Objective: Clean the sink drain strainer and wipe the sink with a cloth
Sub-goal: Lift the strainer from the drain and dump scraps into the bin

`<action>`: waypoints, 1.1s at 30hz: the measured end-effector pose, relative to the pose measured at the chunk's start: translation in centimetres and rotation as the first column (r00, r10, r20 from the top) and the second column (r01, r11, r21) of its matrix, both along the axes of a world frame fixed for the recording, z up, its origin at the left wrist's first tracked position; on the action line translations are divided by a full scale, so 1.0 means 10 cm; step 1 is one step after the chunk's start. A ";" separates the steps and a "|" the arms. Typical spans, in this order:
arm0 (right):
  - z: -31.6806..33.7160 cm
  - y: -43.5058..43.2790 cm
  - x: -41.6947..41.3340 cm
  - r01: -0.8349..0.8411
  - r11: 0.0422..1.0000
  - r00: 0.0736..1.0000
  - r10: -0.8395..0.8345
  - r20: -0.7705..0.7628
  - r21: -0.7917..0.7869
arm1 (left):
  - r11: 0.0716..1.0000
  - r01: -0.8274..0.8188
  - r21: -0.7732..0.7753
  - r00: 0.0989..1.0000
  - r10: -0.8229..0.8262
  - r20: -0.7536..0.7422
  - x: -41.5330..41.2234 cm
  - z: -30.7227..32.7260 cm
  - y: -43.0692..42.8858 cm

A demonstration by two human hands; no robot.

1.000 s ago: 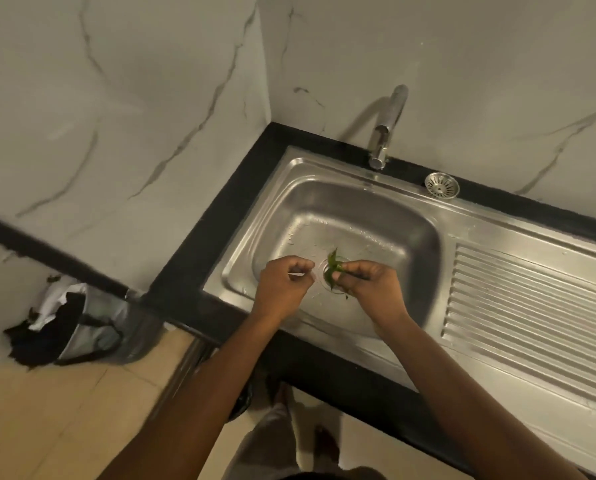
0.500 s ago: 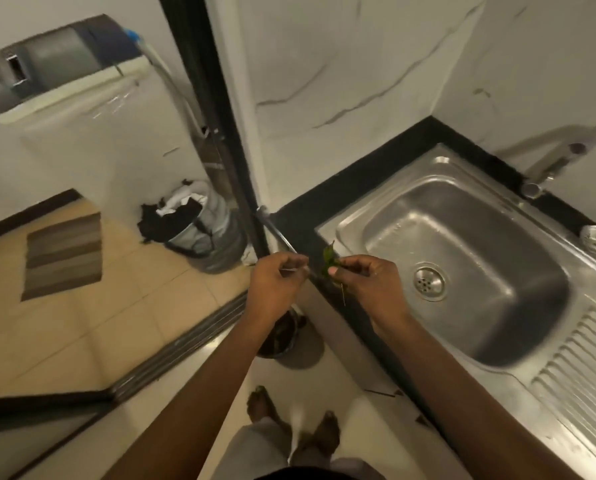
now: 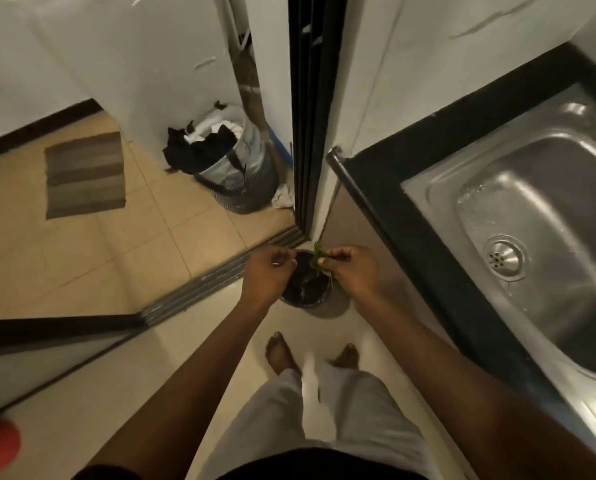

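So right hand (image 3: 353,271) pinched a green leaf scrap (image 3: 316,259), left hand (image 3: 267,271) a small pale bit (image 3: 275,263), both over a bin (image 3: 307,289). Strainer (image 3: 503,258), shiny perforated steel, sat in the sink (image 3: 497,161), well right of them.

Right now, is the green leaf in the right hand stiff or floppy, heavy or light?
Probably floppy: the thin green leaf curves past the right hand's fingers. Likely very light: a fingertip pinch alone holds it above the dark bin.
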State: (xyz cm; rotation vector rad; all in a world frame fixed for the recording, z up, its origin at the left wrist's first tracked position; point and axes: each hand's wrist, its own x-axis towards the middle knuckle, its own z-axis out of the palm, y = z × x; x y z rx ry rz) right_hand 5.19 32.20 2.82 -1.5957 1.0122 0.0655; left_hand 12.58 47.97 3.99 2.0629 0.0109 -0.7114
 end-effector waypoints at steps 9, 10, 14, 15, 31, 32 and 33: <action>-0.85 0.10 0.36 -0.090 0.996 0.962 0.086 -0.260 -0.002 | 0.991 -0.090 0.103 0.985 0.104 -0.137 0.06 -0.77 0.11; -0.92 0.10 0.39 -0.105 0.994 0.958 0.096 -0.271 -0.017 | 0.988 -0.104 0.110 0.982 0.120 -0.145 0.06 -0.82 0.11; -1.12 0.11 0.51 -0.123 0.991 0.949 0.103 -0.298 -0.050 | 0.981 -0.138 0.136 0.977 0.157 -0.143 0.08 -0.98 0.11; -1.17 0.12 0.54 -0.134 0.990 0.946 0.112 -0.305 -0.052 | 0.980 -0.141 0.142 0.976 0.161 -0.144 0.09 -1.02 0.11; -1.05 0.19 0.41 -0.194 0.974 0.964 0.168 -0.205 -0.115 | 0.993 -0.018 0.119 0.996 0.028 -0.083 0.20 -0.92 0.22; -0.95 0.20 0.38 -0.184 0.976 0.971 0.161 -0.177 -0.121 | 0.994 0.004 0.111 0.998 0.004 -0.065 0.21 -0.84 0.21; -0.87 0.21 0.37 -0.172 0.977 0.977 0.153 -0.148 -0.127 | 0.995 0.016 0.099 0.999 -0.011 -0.050 0.21 -0.76 0.20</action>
